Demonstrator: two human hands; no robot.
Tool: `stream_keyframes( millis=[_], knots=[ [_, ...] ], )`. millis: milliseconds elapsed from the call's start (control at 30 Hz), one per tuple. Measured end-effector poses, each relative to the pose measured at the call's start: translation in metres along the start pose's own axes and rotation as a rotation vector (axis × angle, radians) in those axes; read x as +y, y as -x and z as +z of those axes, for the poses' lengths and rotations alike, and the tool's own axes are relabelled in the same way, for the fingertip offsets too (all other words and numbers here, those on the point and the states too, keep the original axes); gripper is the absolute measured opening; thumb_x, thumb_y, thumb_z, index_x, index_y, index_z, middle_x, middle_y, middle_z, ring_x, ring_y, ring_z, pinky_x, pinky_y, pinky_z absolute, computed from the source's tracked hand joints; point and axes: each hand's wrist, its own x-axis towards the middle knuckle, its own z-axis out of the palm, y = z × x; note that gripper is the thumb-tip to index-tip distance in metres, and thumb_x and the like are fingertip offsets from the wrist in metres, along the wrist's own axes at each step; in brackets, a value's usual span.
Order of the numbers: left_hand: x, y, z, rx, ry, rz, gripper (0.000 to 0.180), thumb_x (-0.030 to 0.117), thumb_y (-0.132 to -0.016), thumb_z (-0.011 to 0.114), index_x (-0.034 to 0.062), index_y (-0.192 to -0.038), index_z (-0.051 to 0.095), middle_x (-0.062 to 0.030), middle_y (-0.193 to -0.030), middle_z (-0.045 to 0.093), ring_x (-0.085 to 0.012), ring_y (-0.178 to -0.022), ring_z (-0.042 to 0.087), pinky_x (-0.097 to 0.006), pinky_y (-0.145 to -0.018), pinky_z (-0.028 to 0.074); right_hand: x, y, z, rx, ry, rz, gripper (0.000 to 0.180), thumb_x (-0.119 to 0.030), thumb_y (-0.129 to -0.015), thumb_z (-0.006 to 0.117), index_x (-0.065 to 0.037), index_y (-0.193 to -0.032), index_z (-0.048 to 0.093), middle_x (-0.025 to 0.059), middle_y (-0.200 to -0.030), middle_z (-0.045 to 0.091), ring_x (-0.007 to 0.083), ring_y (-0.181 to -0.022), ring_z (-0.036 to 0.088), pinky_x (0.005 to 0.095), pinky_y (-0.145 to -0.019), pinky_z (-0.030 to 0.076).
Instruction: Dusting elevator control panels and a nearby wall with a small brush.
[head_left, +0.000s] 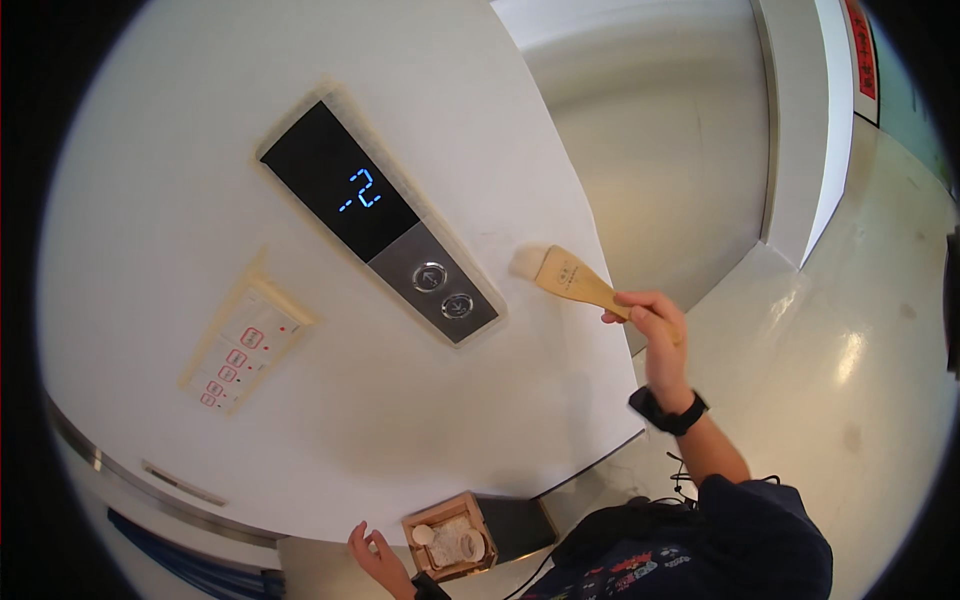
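The wooden handle of a paintbrush (572, 280) is gripped by the right hand (655, 330), fingers curled tight around its near end. The pale bristles are held against the white wall (180, 200), just right of the lift call panel (380, 220), whose dark display and two round buttons (443, 291) are seen above and left of the brush. A black wristband (668, 411) is worn on the right wrist. The left hand (375, 558) is raised low in the scene, fingers loosely spread, nothing held, just left of a small wooden box (452, 540) of pale items. A sticker (245, 350) is fixed at left.
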Motion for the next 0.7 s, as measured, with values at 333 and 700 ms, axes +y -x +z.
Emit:
stream_keyframes(
  millis=[333, 700],
  knots=[
    [0.016, -0.015, -0.002, -0.071, 0.055, 0.083, 0.025, 0.007, -0.085, 0.051, 0.0043, -0.110, 0.053, -0.0076, -0.112, 0.048, -0.0167, -0.084, 0.050, -0.026, -0.058, 0.039, 0.054, 0.077, 0.045, 0.458, -0.068, 0.026, 0.021, -0.011, -0.087, 0.043, 0.004, -0.098, 0.053, 0.0121, -0.083, 0.061, 0.0166, -0.079, 0.056, 0.0290, -0.072, 0.043],
    [-0.004, -0.050, 0.016, -0.220, 0.155, 0.216, 0.028, 0.009, -0.082, 0.054, 0.0059, -0.110, 0.053, -0.0095, -0.115, 0.046, -0.0185, -0.089, 0.050, -0.026, -0.059, 0.041, 0.032, 0.060, 0.061, 0.506, -0.152, 0.023, 0.018, -0.017, -0.090, 0.046, 0.000, -0.094, 0.050, 0.0099, -0.085, 0.058, 0.0170, -0.078, 0.057, 0.0278, -0.069, 0.044]
  ],
)
